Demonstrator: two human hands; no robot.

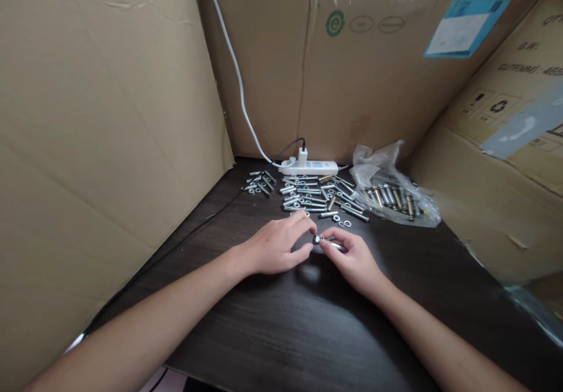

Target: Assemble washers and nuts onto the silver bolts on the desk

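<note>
My right hand (354, 258) pinches a silvery bolt (338, 245) between thumb and fingers, its shaft pointing back into the palm. At the bolt's left end sits a hex nut (316, 239). My left hand (281, 243) curves towards it from the left, index finger and thumb closed about the nut. Both hands are just above the dark table (281, 333), in front of the loose hardware. Close behind them lie another nut (336, 218) and two washers (348, 224). How far the nut is threaded on cannot be made out.
Rows of bolts and sleeves (310, 191) lie behind my hands, with a smaller group (264, 184) to their left. A clear plastic bag (396, 198) holds more bolts. A power strip (323, 168) and black cable (211, 217) lie behind. Cardboard walls (281, 87) enclose the table.
</note>
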